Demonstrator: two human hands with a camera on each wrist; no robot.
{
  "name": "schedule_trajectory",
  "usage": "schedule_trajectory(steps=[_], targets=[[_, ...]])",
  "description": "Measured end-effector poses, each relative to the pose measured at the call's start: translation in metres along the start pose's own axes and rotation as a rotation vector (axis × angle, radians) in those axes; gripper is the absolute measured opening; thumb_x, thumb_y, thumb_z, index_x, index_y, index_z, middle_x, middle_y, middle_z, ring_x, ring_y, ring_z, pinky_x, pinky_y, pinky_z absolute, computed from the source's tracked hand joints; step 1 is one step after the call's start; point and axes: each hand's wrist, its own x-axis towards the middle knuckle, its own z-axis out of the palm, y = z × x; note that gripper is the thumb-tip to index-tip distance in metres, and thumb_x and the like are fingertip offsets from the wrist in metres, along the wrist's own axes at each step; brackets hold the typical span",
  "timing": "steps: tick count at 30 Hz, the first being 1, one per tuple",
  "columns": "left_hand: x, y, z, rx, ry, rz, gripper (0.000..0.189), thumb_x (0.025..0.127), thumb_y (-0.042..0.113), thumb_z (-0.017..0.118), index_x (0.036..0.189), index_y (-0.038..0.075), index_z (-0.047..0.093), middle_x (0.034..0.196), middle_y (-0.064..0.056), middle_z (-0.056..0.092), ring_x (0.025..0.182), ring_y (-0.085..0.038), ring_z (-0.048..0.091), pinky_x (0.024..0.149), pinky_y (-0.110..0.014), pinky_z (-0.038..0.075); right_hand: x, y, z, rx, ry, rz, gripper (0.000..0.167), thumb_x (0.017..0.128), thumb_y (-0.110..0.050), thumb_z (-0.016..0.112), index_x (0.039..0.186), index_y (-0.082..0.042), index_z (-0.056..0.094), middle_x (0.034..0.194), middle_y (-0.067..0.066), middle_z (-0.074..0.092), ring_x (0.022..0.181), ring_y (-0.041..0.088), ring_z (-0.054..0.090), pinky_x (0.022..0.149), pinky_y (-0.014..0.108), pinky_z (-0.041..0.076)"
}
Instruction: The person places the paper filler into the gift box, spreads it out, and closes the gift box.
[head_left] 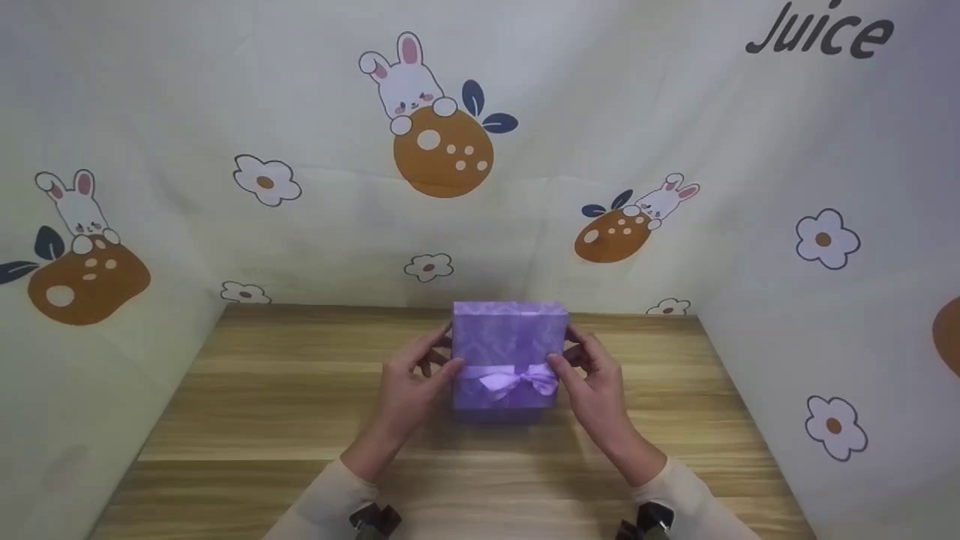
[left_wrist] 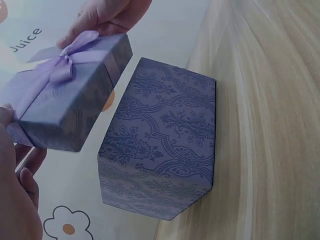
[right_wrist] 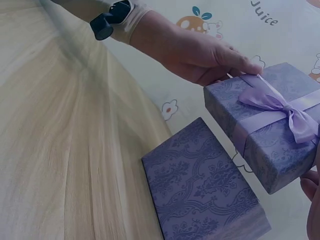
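Both hands hold a purple patterned box lid [head_left: 491, 337] with a lilac ribbon bow [head_left: 517, 381] on its top. My left hand [head_left: 412, 382] grips its left side, thumb on the top edge. The right hand [head_left: 598, 382] grips the opposite side in the same way. Below the lid stands the purple box base [left_wrist: 160, 120], upright on the table. In both wrist views a gap shows between lid and base. The lid hides most of the base in the head view, and the inside of the base is not visible.
A wood-grain table [head_left: 300, 420] lies under the box. Pale cloth [head_left: 315, 112] printed with rabbits, oranges and flowers hangs behind it and at both sides. Each wrist carries a small black device [head_left: 375, 519].
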Motion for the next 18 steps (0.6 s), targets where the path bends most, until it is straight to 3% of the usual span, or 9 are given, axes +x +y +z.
schedule_trajectory(steps=[5,8,10,12,18], targets=[[0.0002,0.0001,-0.0012,-0.014,-0.035,-0.066,0.058,0.097,0.016,0.088,0.151,0.012,0.069,0.112,-0.003,0.081,0.078,-0.02,0.072,0.067,-0.022,0.054,0.0005,0.0039,-0.0029,-0.032,-0.036,-0.065,0.064,0.094,0.018,0.076,0.154,0.009,0.058,0.113,0.021,0.073,0.074,0.015,0.063,0.072,0.019,0.057],[0.0001,-0.0003,-0.0021,-0.016,-0.05,-0.113,0.059,0.098,0.02,0.087,0.154,0.016,0.067,0.111,-0.002,0.08,0.077,-0.02,0.07,0.068,-0.024,0.055,0.0017,0.0048,-0.0044,-0.061,-0.075,-0.087,0.068,0.095,0.014,0.077,0.159,0.006,0.054,0.13,0.022,0.071,0.076,0.014,0.062,0.073,0.018,0.057],[0.0001,-0.0005,-0.0024,-0.013,-0.056,-0.127,0.06,0.099,0.022,0.087,0.155,0.019,0.066,0.113,-0.002,0.08,0.076,-0.02,0.069,0.067,-0.026,0.057,0.0025,0.0044,-0.0049,-0.06,-0.093,-0.086,0.068,0.097,0.011,0.077,0.161,0.004,0.053,0.153,0.022,0.061,0.078,0.014,0.062,0.074,0.019,0.057],[0.0,-0.0008,-0.0022,-0.012,-0.058,-0.125,0.06,0.098,0.024,0.087,0.155,0.02,0.067,0.122,-0.002,0.078,0.075,-0.021,0.069,0.067,-0.03,0.06,0.0023,0.0038,-0.0053,-0.046,-0.096,-0.072,0.068,0.098,0.009,0.077,0.161,0.002,0.054,0.161,0.02,0.057,0.078,0.014,0.062,0.074,0.019,0.057],[-0.003,-0.0028,-0.0002,0.003,-0.053,-0.066,0.06,0.099,0.022,0.087,0.155,0.019,0.066,0.16,0.001,0.062,0.075,-0.017,0.071,0.071,-0.036,0.066,-0.0016,0.0042,-0.0053,0.006,-0.073,-0.021,0.064,0.097,0.009,0.078,0.158,0.0,0.058,0.153,0.019,0.063,0.076,0.013,0.062,0.069,0.019,0.057]])
